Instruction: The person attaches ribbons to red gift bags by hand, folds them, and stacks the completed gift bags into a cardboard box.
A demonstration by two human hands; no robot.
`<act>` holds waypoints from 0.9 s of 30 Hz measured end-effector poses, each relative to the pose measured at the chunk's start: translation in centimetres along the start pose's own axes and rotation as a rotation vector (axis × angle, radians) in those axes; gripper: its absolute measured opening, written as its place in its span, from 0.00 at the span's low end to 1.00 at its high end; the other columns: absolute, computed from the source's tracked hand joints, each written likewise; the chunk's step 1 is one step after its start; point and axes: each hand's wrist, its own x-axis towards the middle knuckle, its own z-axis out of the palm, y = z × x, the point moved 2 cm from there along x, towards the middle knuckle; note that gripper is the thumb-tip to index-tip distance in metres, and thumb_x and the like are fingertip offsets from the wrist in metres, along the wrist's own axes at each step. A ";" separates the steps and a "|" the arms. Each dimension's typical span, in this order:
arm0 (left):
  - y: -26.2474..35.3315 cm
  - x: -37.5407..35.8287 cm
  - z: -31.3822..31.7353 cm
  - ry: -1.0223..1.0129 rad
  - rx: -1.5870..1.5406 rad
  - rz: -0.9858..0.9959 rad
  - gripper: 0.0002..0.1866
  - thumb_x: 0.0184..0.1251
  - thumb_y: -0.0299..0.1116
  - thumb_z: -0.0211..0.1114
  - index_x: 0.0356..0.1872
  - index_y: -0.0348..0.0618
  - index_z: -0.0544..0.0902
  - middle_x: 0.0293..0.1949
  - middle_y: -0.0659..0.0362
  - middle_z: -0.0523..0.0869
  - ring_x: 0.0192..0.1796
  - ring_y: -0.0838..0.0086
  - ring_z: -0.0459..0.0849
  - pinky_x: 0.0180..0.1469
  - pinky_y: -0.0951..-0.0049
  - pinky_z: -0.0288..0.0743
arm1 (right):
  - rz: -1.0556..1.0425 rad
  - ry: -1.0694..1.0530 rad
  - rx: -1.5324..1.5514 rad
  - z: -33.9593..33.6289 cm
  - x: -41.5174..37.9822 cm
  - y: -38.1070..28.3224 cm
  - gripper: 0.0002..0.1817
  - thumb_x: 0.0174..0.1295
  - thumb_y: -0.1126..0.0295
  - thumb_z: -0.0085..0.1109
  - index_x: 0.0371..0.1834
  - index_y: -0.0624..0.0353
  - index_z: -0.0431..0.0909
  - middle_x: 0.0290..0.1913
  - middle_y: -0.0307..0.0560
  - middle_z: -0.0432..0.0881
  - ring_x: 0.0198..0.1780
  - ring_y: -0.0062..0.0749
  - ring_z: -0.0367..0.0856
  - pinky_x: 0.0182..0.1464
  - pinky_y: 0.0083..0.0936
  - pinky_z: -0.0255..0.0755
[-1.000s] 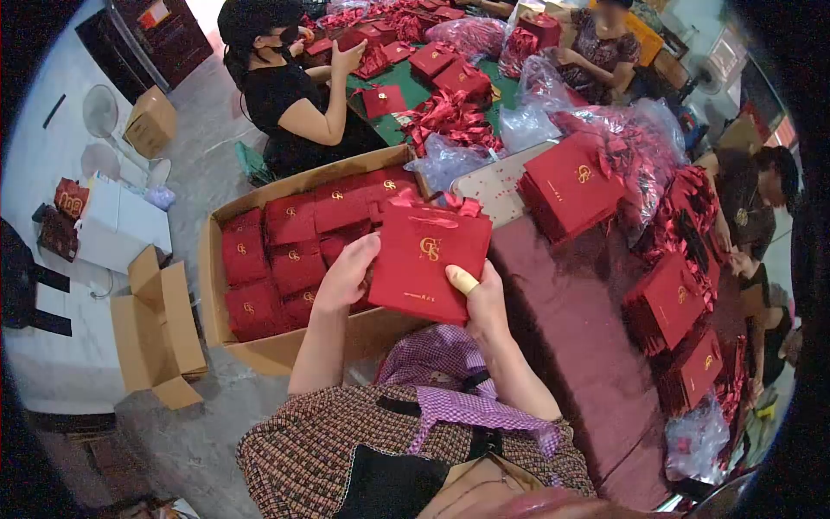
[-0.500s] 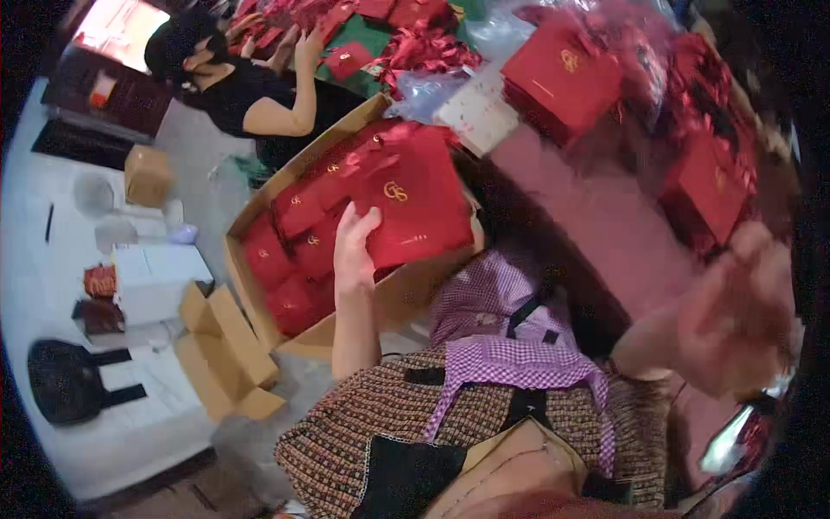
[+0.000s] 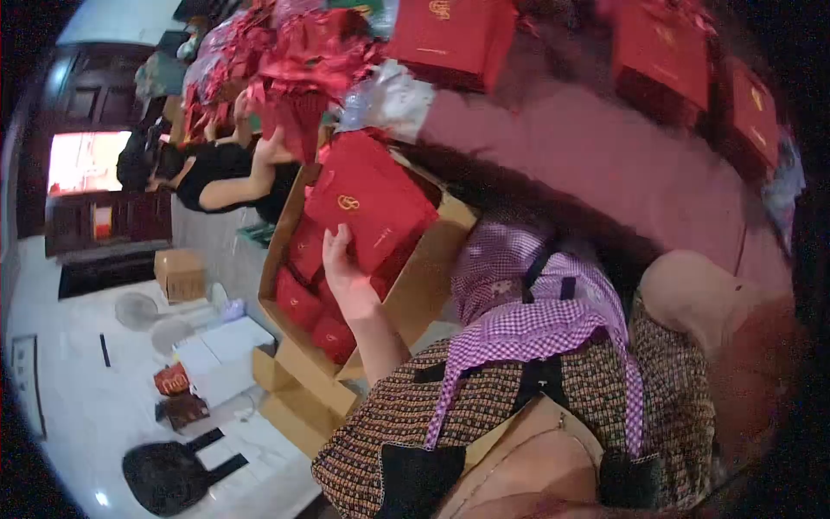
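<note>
A red bag (image 3: 372, 203) with a gold logo is held by its lower left edge in my left hand (image 3: 341, 264), its fingers closed on it. The bag is tilted over an open cardboard box (image 3: 424, 277), where several similar red bags (image 3: 298, 298) lie. My right arm reaches out to the right side of the view; its hand is smeared and dark, so neither its fingers nor anything in them can be made out.
Stacks of red bags (image 3: 450, 39) stand on a long table covered in dark pink cloth (image 3: 588, 156). A co-worker in black (image 3: 229, 177) is beyond the box. Another open carton (image 3: 298, 406), a white box (image 3: 225, 359) and a black stool-like object (image 3: 164, 476) are at the left.
The view has turned, so the box and the red bag appear shifted. My left hand still grips the bag, now over the box more squarely. The co-worker's hands have moved to red material.
</note>
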 end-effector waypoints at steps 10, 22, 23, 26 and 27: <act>3.5 -4.9 5.8 -0.201 0.778 0.567 0.31 0.71 0.53 0.42 0.60 0.34 0.72 0.59 0.46 0.74 0.59 0.54 0.74 0.63 0.57 0.65 | -0.195 0.265 -0.521 -7.1 0.3 -6.5 0.06 0.62 0.65 0.56 0.30 0.50 0.69 0.34 0.36 0.62 0.33 0.26 0.63 0.39 0.23 0.60; 2.8 -6.5 11.3 -0.181 0.254 0.009 0.29 0.69 0.49 0.46 0.61 0.37 0.71 0.57 0.47 0.76 0.56 0.55 0.76 0.57 0.56 0.70 | -0.355 0.438 -0.730 -18.5 -0.4 -16.0 0.13 0.54 0.68 0.66 0.37 0.59 0.72 0.37 0.48 0.72 0.31 0.32 0.71 0.33 0.23 0.67; 2.8 -6.4 11.9 -0.189 0.250 0.010 0.29 0.69 0.49 0.47 0.61 0.37 0.71 0.57 0.47 0.76 0.55 0.56 0.77 0.57 0.55 0.71 | -0.279 0.473 -0.747 -20.2 -1.4 -15.9 0.12 0.55 0.69 0.65 0.38 0.62 0.74 0.37 0.50 0.75 0.31 0.31 0.74 0.33 0.22 0.69; 3.0 -6.1 13.2 -0.193 0.219 0.005 0.28 0.68 0.48 0.48 0.61 0.38 0.71 0.57 0.47 0.76 0.55 0.56 0.77 0.55 0.55 0.72 | -0.025 0.587 -0.801 -26.0 -4.6 -14.9 0.10 0.57 0.73 0.63 0.40 0.68 0.79 0.38 0.51 0.81 0.32 0.27 0.79 0.34 0.20 0.73; 3.2 -6.0 13.4 -0.195 0.210 0.000 0.28 0.68 0.48 0.48 0.61 0.38 0.71 0.57 0.47 0.76 0.54 0.56 0.77 0.55 0.55 0.72 | 0.080 0.638 -0.821 -28.2 -5.4 -13.9 0.08 0.59 0.74 0.61 0.39 0.67 0.80 0.38 0.49 0.82 0.33 0.25 0.79 0.35 0.19 0.73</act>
